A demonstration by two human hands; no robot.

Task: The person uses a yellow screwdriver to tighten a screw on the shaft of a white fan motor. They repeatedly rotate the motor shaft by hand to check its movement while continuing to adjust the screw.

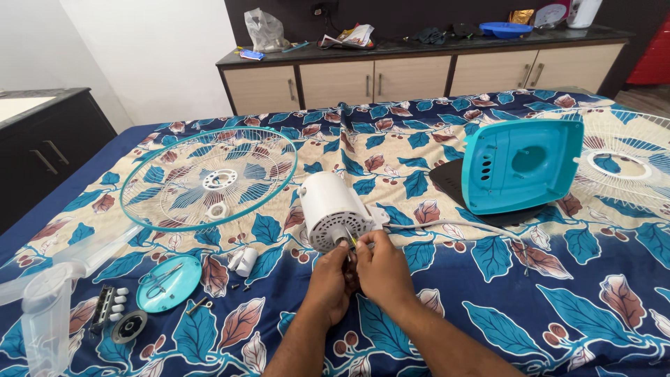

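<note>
Pinching thin wires (351,246) at six o'clock of white cylindrical metal fan motor (333,211), left hand (331,278) and right hand (377,269) closed; motor probably heavy, rigid, best cradled around casing.

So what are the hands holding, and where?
Both hands, left and right, grip at the shaft end of the white motor; the exact fingerhold is hidden.
</note>
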